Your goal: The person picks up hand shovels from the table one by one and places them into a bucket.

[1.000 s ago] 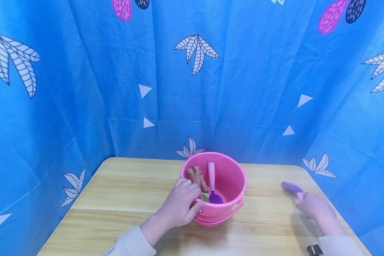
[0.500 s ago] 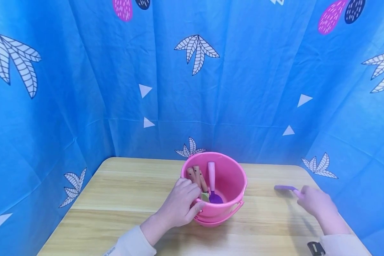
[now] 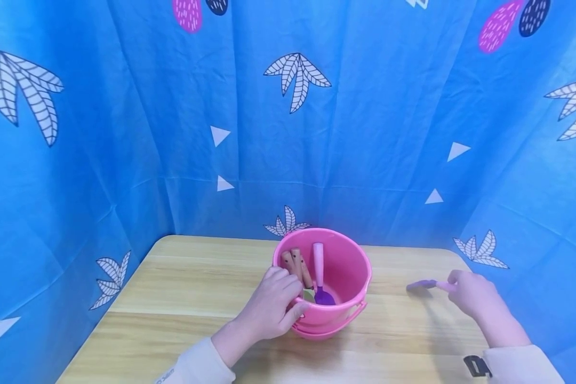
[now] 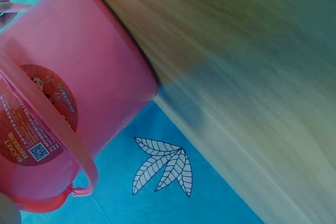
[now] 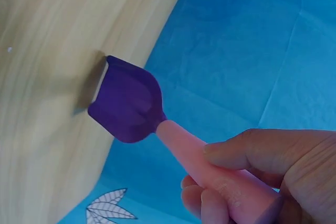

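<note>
A pink bucket (image 3: 317, 320) stands upright on the table, its label and handle showing in the left wrist view. My left hand (image 3: 273, 306) grips its near left rim, with the thumb on the outside. Inside lean a purple spoon-like tool (image 3: 319, 264) with a pink handle, several brown wooden handles (image 3: 295, 261), and something pale green that is partly hidden. My right hand (image 3: 475, 293) holds a small shovel (image 5: 128, 98) by its pink handle, thumb on top. The purple blade points left, low over the table at the right; whether it touches the wood I cannot tell.
The light wooden table (image 3: 182, 288) has rounded far corners. A blue curtain (image 3: 365, 133) with leaf and triangle prints hangs behind it and on both sides. The bucket's pink handle (image 3: 352, 314) hangs down at its front right.
My right hand has turned the shovel, swinging its blade left and slightly nearer. The left hand and the bucket have stayed in place.
</note>
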Available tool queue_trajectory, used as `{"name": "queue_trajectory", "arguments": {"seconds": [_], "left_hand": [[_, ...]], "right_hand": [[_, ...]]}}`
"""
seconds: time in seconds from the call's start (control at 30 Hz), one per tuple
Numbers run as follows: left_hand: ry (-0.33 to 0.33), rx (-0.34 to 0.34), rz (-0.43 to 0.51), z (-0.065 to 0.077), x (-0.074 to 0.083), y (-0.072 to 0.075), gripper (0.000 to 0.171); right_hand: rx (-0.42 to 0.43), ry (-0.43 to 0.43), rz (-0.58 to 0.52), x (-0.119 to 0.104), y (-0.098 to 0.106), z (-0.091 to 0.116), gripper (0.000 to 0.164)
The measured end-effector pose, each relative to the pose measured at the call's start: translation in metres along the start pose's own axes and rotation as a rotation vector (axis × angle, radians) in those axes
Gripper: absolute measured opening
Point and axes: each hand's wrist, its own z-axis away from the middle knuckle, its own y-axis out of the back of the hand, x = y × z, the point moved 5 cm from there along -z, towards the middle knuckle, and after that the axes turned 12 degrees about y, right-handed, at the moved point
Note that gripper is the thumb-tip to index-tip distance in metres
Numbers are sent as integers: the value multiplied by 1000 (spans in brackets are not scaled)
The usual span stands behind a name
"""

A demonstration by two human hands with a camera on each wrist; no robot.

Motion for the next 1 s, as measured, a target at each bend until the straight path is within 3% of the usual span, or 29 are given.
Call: {"name": "queue_trajectory", "arguments": {"seconds": [0.3,0.63,0.83,1.0], "left_hand": [[-22,28,-13,-1,0,1,30],[-6,-2,-6,-1,0,0,27],[-13,9,-3,-1,1,0,29],[-23,19,-6,-2,0,0,31]], "right_hand": [[37,45,-3,-13,12,-5,32],[77,134,46,-22,21,-17,26],[23,150,20,-34,23,-26,24],[-11,166,-5,-42,26,-31,32]]}}
